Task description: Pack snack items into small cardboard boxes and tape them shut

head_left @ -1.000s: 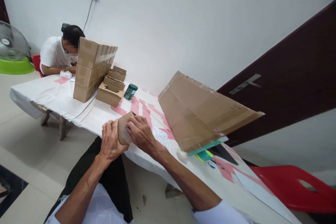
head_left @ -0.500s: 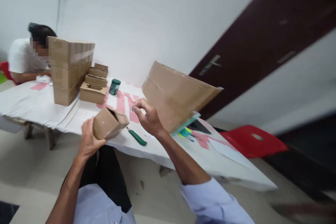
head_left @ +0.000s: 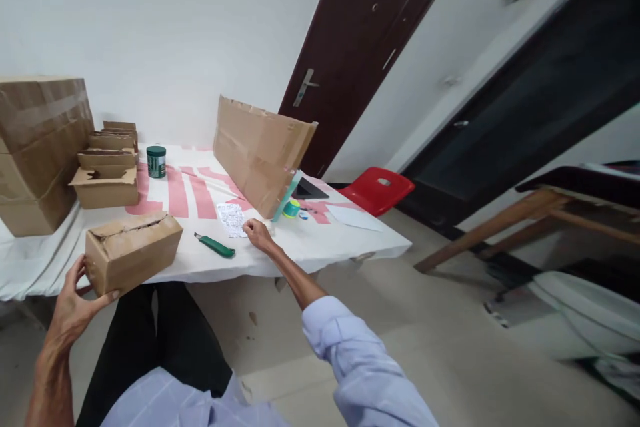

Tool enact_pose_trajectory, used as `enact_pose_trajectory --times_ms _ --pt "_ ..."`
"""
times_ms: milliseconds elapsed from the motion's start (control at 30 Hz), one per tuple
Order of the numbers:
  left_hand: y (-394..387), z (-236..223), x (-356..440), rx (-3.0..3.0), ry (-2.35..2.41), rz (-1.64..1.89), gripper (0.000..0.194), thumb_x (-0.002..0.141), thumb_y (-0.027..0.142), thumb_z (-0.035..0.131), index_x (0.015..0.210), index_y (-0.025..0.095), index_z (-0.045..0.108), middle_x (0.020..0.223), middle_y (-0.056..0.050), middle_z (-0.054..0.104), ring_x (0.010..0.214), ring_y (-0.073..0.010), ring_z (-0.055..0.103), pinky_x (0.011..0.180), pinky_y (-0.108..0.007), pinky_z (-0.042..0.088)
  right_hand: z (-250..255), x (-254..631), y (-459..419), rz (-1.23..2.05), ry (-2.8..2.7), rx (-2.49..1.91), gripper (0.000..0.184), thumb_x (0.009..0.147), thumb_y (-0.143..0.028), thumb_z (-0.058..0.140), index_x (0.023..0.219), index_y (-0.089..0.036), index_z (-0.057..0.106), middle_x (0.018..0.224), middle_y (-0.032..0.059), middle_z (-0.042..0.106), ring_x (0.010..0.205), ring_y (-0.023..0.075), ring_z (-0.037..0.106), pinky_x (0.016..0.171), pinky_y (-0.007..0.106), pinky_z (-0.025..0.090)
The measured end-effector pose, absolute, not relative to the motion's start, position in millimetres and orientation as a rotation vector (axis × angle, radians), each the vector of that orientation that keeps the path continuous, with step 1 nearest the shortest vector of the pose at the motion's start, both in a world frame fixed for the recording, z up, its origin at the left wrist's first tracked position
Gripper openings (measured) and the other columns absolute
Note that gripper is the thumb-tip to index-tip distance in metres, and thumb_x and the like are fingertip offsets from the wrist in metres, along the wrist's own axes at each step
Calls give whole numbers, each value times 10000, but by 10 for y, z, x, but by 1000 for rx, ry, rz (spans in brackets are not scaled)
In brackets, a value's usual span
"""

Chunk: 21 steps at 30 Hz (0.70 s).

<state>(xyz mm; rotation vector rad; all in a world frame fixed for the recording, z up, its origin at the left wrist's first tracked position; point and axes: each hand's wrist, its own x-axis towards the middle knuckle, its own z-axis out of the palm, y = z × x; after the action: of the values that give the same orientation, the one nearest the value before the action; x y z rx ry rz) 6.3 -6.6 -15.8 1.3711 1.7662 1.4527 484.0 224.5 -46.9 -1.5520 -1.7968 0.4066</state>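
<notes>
My left hand [head_left: 75, 307] grips the near left end of a small closed cardboard box [head_left: 137, 253], its thumb along the lower edge. The box lies at the table's front edge, its top seam ragged. My right hand [head_left: 259, 235] is down at the right edge of a white sheet with dark markings [head_left: 231, 219]. Its fingers are closed together; what they hold, if anything, is too small to make out. Between the box and my right hand lies a green utility knife [head_left: 215, 245], its tip pointing left.
Open cardboard boxes [head_left: 107, 187] stand beside stacked large cartons [head_left: 45, 160] at the left. Behind are a green-lidded jar [head_left: 156, 161] and a leaning cardboard panel [head_left: 257, 153]. A tape roll [head_left: 291, 207] sits near its foot. A red chair [head_left: 377, 190] stands past the table [head_left: 345, 240].
The view has swung right, and the person at the left is out of sight. The box has come down to the table edge. My right hand has dropped from the air to the sheet.
</notes>
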Motion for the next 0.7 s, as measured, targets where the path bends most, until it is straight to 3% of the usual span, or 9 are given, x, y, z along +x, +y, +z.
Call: enact_pose_trajectory --times_ms 100,300,467,700 --pt "-57 -129 54 1369 1782 1425 1288 514 606 943 1618 259 380 1595 -155 490 1399 -452 550 1146 -625 509 -666 4938 2376 434 -1817 -1643 177 935 -271 595 801 -177 661 845 42 709 827 182 638 800 305 506" --pt "-32 -141 30 1402 1758 1425 1264 531 606 934 1619 263 391 1632 -157 468 1460 -447 496 1133 -585 533 -816 5068 2580 470 -1908 -1749 346 1025 -411 686 1271 -168 670 1259 87 694 1073 226 700 930 443 612" --pt "-43 -130 46 1391 1772 1417 1252 545 588 938 1626 278 386 1609 -152 501 1433 -453 525 1138 -617 520 -834 5051 2656 479 -1978 -1786 371 1027 -400 684 1322 -177 655 1323 101 675 1123 243 692 956 461 612" --pt "-28 -114 68 1389 1765 1451 1231 514 598 930 1593 271 438 1610 -148 506 1469 -441 496 1070 -545 593 -815 5040 2647 486 -2024 -1834 369 1029 -402 681 1322 -180 656 1326 100 674 1124 243 692 956 459 612"
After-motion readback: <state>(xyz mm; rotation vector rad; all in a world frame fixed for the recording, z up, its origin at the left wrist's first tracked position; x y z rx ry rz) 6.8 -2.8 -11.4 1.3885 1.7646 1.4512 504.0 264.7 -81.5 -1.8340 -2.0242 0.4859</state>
